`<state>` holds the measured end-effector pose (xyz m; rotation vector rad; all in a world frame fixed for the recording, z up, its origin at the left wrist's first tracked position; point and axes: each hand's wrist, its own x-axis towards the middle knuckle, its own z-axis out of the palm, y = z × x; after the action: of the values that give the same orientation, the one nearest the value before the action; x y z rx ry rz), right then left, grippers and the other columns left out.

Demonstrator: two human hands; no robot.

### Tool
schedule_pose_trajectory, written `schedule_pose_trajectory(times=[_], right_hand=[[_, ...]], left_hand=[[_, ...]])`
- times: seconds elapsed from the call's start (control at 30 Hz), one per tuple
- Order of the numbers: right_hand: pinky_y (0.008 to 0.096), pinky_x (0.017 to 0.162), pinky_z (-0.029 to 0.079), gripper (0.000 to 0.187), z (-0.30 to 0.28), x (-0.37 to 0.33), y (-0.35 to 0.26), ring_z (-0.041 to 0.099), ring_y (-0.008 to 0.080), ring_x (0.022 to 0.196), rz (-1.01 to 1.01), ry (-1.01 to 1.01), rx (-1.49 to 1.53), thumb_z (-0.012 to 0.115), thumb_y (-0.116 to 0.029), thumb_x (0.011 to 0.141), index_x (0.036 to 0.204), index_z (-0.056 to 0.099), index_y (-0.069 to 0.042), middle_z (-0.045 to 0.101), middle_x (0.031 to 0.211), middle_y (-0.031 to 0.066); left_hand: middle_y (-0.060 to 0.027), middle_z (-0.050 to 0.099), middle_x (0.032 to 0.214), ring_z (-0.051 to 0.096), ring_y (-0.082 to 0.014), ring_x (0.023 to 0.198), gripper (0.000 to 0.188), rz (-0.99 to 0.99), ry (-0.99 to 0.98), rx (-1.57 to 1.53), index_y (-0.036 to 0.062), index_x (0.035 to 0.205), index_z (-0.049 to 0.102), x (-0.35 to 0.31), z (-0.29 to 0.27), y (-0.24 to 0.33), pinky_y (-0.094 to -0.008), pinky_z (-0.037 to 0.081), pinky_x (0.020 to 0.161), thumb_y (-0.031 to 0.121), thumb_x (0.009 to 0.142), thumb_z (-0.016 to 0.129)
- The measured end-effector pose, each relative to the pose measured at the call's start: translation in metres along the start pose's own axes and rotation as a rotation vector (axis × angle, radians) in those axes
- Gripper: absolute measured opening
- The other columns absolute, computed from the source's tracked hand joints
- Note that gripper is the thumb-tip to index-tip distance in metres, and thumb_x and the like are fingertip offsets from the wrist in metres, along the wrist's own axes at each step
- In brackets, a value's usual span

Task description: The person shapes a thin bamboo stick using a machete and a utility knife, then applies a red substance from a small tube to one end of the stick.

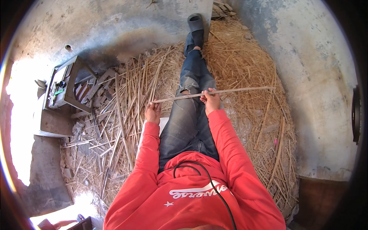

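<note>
A long, thin strip of pale wood or bamboo lies crosswise above my outstretched legs. My left hand pinches its left end between thumb and fingers. Near the strip's middle, my right hand is closed around it above my knees. From there the strip runs on to the right, over the straw, its far end free. It slopes slightly, the right end farther from me than the left.
Many loose wooden strips are heaped to my left. Straw and shavings cover the floor to the right and ahead. A worn small table stands at the left wall. A concrete wall rises at the right. A black cable hangs over my red sweatshirt.
</note>
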<state>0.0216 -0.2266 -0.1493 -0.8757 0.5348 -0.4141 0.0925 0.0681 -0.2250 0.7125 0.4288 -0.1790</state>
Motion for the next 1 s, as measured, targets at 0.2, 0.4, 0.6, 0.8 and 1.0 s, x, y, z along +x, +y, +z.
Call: schedule_pose_trajectory(times=[0.2,0.4,0.6,0.8,1.0], right_hand=[[0.0300,0.065,0.057,0.028,-0.012,0.001,0.003,0.065,0.0151,0.073,-0.033,-0.016,-0.038,0.064,-0.006,0.096,0.119,0.048,-0.009,0.069,0.096,0.0110],[0.0295,0.066,0.056,0.023,-0.012,0.002,0.004,0.065,0.0149,0.074,-0.003,-0.024,-0.082,0.063,-0.006,0.097,0.116,0.049,-0.009,0.070,0.097,0.0114],[0.0297,0.067,0.057,0.022,-0.002,0.000,0.001,0.064,0.0153,0.076,0.046,-0.084,-0.094,0.059,-0.002,0.098,0.116,0.047,-0.007,0.070,0.100,0.0131],[0.0300,0.068,0.057,0.023,-0.007,0.000,0.000,0.065,0.0155,0.076,0.069,-0.053,-0.094,0.059,-0.003,0.098,0.116,0.046,-0.008,0.070,0.100,0.0135],[0.0292,0.062,0.057,0.025,-0.008,0.003,0.007,0.067,0.0157,0.073,0.021,-0.049,-0.075,0.062,-0.004,0.096,0.116,0.046,-0.006,0.071,0.094,0.0122]], left_hand=[[-0.0173,0.058,0.121,0.052,-0.0377,0.120,0.061,0.980,0.545,1.369,0.0082,0.136,0.052,-0.024,0.025,0.000,-0.0464,0.041,0.105,0.013,0.081,0.076],[-0.0156,0.065,0.118,0.058,-0.0354,0.116,0.027,1.198,-0.136,1.394,0.0053,0.112,0.070,-0.069,0.103,0.007,-0.0439,0.047,0.098,0.011,0.086,0.071],[-0.0186,0.068,0.115,0.064,-0.0343,0.108,0.026,0.829,-0.454,1.488,0.0040,0.112,0.073,-0.056,0.097,-0.014,-0.0406,0.050,0.094,0.015,0.088,0.070],[-0.0152,0.068,0.118,0.061,-0.0288,0.116,0.024,0.732,-0.564,1.098,0.0016,0.112,0.072,-0.112,0.149,0.015,-0.0389,0.045,0.102,0.017,0.097,0.062],[-0.0339,0.049,0.135,0.055,-0.0422,0.121,0.074,0.229,-1.275,0.430,-0.0096,0.108,0.068,-0.295,0.259,0.089,-0.0532,0.046,0.101,0.055,0.106,0.031]])
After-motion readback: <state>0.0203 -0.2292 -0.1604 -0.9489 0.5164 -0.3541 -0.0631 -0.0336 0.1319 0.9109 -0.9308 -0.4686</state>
